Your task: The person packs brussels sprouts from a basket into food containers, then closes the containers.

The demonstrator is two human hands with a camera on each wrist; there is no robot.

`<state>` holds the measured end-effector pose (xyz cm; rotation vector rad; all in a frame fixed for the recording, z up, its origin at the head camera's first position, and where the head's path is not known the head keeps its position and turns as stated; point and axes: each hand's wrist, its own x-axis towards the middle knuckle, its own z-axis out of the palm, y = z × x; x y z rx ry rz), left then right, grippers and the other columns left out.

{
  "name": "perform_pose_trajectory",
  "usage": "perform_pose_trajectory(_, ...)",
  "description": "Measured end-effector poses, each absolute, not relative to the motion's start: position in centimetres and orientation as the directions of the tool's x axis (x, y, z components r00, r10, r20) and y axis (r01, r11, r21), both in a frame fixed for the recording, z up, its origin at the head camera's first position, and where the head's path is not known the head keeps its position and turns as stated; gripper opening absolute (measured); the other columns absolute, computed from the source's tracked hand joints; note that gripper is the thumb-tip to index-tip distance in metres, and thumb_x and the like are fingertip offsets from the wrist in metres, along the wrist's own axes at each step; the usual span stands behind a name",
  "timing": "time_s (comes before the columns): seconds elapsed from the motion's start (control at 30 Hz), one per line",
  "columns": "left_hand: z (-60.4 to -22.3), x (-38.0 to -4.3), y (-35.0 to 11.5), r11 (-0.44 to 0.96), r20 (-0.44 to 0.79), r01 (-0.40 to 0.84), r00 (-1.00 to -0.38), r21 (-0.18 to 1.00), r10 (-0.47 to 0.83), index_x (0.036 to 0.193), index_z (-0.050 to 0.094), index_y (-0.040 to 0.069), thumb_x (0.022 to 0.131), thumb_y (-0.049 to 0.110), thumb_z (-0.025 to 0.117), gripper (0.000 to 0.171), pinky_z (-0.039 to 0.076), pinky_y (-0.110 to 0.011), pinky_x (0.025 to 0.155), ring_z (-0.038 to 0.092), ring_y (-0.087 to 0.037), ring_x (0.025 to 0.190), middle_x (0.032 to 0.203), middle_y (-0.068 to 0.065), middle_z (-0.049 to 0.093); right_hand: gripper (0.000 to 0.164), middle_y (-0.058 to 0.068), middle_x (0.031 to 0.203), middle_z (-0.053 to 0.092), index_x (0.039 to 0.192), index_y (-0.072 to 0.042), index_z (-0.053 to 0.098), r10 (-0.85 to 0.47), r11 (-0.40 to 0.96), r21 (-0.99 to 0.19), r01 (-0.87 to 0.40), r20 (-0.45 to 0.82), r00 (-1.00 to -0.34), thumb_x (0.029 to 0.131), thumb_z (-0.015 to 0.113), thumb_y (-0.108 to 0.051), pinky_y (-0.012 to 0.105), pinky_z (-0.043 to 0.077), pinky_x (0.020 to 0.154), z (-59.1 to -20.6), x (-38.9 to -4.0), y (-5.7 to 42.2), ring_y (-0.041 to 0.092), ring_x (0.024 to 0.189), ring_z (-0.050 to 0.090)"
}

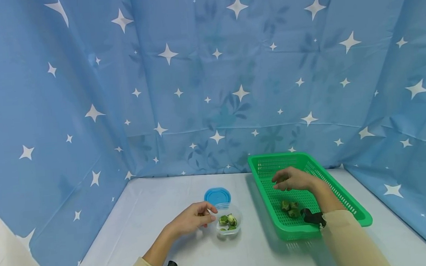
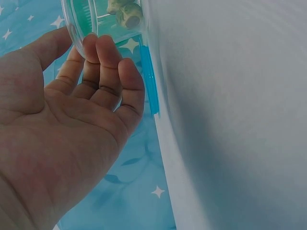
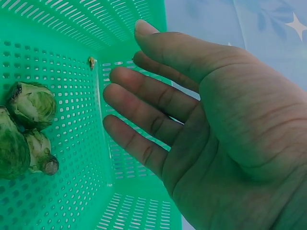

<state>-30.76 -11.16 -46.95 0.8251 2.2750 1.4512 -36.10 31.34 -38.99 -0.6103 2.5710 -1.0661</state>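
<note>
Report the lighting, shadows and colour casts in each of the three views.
Head: bright overall, with a soft shadow on the white table along the left side of the green basket; left wrist: dimmer, the left hand muted and a broad, soft-edged shadow on the white table; right wrist: a greenish cast over the right hand, the patterned curtain pale and hazy.

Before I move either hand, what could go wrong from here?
1. The left hand is right at the rim of the clear container; a bump might tip it, and with no lid on, the container sprouts could spill.
2. The black wrist device on the right arm is close to the near edge of the green basket and might catch it.
3. The right hand is empty; the roundish basket sprouts could roll from its fingers.
</note>
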Motion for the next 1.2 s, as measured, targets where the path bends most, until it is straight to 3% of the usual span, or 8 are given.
perform_pose_trajectory(0.4,-46.86,-30.63,-11.17,0.311,0.035,0.285,-0.785,0.906,0.618,0.128,0.063,0.003,0.106,0.025,0.063,0.032,0.054,-0.041,0.082,0.058,-0.019,0.086,0.100,-0.026,0.064,0.045,0.021,0.122,0.071,0.135,0.010,0.061,-0.489,0.660,-0.698,-0.277,-0.120,-0.864,0.100,0.071,-0.017,0.053,0.058,0.088,-39.38,-36.27,31.28,0.038,0.106,0.069)
perform_pose_trajectory(0.73,-46.65,-30.56,-11.16,0.310,0.038,0.290,-0.783,0.905,0.621,0.128,0.063,0.002,0.107,0.022,0.062,0.030,0.054,-0.040,0.081,0.058,-0.020,0.084,0.100,-0.027,0.063,0.043,0.029,0.123,0.069,0.133,0.010,0.062,-0.481,0.684,-0.679,-0.266,-0.146,-0.865,0.096,0.074,-0.009,0.054,0.057,0.088,-39.39,-36.22,31.34,0.030,0.105,0.070)
perform_pose_trajectory(1.2,-46.63,-30.59,-11.12,0.308,0.041,0.291,-0.784,0.906,0.620,0.128,0.063,0.002,0.106,0.023,0.063,0.031,0.053,-0.040,0.079,0.057,-0.020,0.083,0.099,-0.028,0.062,0.038,0.027,0.119,0.070,0.127,0.009,0.066,-0.487,0.697,-0.667,-0.265,-0.169,-0.857,0.093,0.075,-0.006,0.051,0.058,0.087,-39.56,-36.28,31.53,0.028,0.103,0.069)
